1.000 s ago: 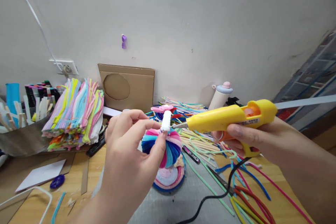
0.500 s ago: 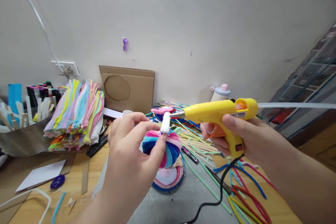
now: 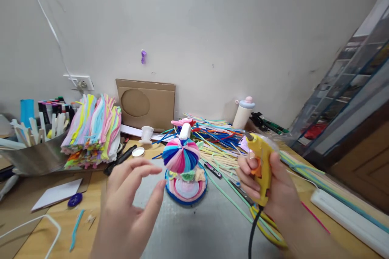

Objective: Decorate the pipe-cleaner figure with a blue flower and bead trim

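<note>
A pipe-cleaner craft piece stands on the grey mat (image 3: 182,238). Its round base (image 3: 186,188) is pink and white with a blue rim, and above it sits a striped pink and blue dome (image 3: 180,156). A white block (image 3: 185,131) tops the dome, with pink and red fuzzy shapes behind it. My left hand (image 3: 133,198) is just left of the dome, thumb and fingers apart, holding nothing. In my right hand (image 3: 273,186) is a yellow hot glue gun (image 3: 261,166), gripped by the handle, nozzle tilted up and away from the craft.
Pipe-cleaner bundles (image 3: 94,133) and a metal bin of sticks (image 3: 36,151) stand at left. Cut cardboard (image 3: 146,103) leans on the wall. Loose pipe cleaners (image 3: 219,137), a bottle (image 3: 244,112) and a white power strip (image 3: 346,218) lie rightward. A cord trails from the gun.
My left hand has let go of the craft's top and drawn back left. The glue gun has moved right and down, away from the white block, and turned upward.
</note>
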Tool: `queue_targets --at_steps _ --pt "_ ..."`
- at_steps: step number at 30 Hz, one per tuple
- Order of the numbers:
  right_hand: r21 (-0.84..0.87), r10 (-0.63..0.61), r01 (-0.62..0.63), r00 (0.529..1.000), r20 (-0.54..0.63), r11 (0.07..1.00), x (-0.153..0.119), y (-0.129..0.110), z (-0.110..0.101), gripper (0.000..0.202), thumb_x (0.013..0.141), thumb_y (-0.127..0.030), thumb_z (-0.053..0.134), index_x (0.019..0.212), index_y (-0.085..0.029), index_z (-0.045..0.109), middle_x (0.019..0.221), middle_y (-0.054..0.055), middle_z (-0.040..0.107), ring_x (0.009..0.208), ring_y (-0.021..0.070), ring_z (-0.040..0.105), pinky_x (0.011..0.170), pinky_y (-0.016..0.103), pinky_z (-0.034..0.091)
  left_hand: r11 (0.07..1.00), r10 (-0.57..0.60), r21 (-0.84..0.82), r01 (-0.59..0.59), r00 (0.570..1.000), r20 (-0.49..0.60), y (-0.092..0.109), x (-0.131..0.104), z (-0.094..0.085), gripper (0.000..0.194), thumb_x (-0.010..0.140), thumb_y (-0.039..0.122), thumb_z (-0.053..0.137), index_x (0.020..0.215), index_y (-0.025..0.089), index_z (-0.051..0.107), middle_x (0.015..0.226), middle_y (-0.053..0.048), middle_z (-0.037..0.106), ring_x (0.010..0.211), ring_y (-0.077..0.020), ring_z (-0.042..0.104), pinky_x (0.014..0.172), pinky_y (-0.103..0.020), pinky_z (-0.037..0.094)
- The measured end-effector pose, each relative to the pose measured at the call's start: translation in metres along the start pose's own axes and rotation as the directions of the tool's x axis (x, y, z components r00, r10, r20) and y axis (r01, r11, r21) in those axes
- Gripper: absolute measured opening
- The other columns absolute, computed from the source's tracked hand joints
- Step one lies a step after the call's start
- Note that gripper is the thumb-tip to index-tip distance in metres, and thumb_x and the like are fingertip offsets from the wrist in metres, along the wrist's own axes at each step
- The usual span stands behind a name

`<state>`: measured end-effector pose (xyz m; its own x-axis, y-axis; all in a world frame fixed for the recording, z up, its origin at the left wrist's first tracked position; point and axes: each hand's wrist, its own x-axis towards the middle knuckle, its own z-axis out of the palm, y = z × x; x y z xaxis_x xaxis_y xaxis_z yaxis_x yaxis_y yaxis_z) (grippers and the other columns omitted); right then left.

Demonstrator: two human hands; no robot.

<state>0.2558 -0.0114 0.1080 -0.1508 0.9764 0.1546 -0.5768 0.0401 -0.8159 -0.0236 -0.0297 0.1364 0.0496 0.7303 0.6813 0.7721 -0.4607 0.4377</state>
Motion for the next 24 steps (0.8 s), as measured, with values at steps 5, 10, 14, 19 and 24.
queue_targets --at_steps 5,10,14,19,24 --pt "0.081 0.039 -0.036 0.999 -0.037 0.996 -0.042 0.049 -0.01 0.044 0.079 -0.063 0.05 0.074 -0.021 0.058 0.072 0.0 0.051 0.046 0.0076 0.037 0.04 0.02 0.034 0.965 -0.052 -0.235 0.121 0.958 0.28 0.008 -0.062 0.004 0.011 0.078 0.027 0.058 0.089 0.028 0.061 0.099 -0.004 0.063 0.092 -0.021 0.06 0.079 -0.03 0.048" --pt "0.0 0.214 -0.214 0.977 -0.013 0.977 -0.076 0.096 0.007 0.035 0.079 -0.049 0.058 0.085 -0.015 0.065 0.08 0.006 0.062 0.059 0.0143 0.053 0.055 0.027 0.045 0.84 -0.159 -0.305 0.449 0.741 0.653 0.017 -0.112 0.025 0.016 0.078 0.033 0.056 0.088 0.023 0.064 0.093 -0.005 0.067 0.083 -0.0199 0.06 0.077 -0.03 0.049" --pt "0.122 0.273 -0.269 0.962 -0.016 0.955 -0.087 0.133 0.038 0.03 0.075 -0.041 0.061 0.086 -0.013 0.067 0.083 0.008 0.066 0.082 0.0215 0.06 0.083 0.034 0.044 0.695 -0.231 -0.322 0.643 0.623 0.747 0.018 -0.139 0.04 0.026 0.08 0.038 0.053 0.093 0.017 0.061 0.094 -0.008 0.066 0.083 -0.0205 0.06 0.075 -0.031 0.048" --pt "0.15 0.39 -0.4 0.916 0.089 0.904 -0.086 0.168 0.08 0.042 0.079 -0.052 0.059 0.099 -0.015 0.064 0.091 0.007 0.067 0.093 0.0213 0.06 0.092 0.036 0.039 0.777 -0.352 -0.238 0.583 0.716 0.603 0.01 -0.16 0.035 0.026 0.082 0.044 0.05 0.085 0.018 0.055 0.087 -0.006 0.065 0.082 -0.0223 0.059 0.074 -0.032 0.045" --pt "-0.14 0.432 -0.409 0.855 0.289 0.902 -0.091 0.168 0.097 0.043 0.075 -0.041 0.067 0.111 -0.018 0.062 0.102 0.005 0.065 0.107 0.021 0.055 0.099 0.035 0.033 0.855 -0.404 -0.103 0.509 0.776 0.484 -0.018 -0.166 0.007 0.026 0.087 0.042 0.039 0.082 0.021 0.052 0.083 -0.005 0.064 0.081 -0.0233 0.059 0.072 -0.032 0.045"
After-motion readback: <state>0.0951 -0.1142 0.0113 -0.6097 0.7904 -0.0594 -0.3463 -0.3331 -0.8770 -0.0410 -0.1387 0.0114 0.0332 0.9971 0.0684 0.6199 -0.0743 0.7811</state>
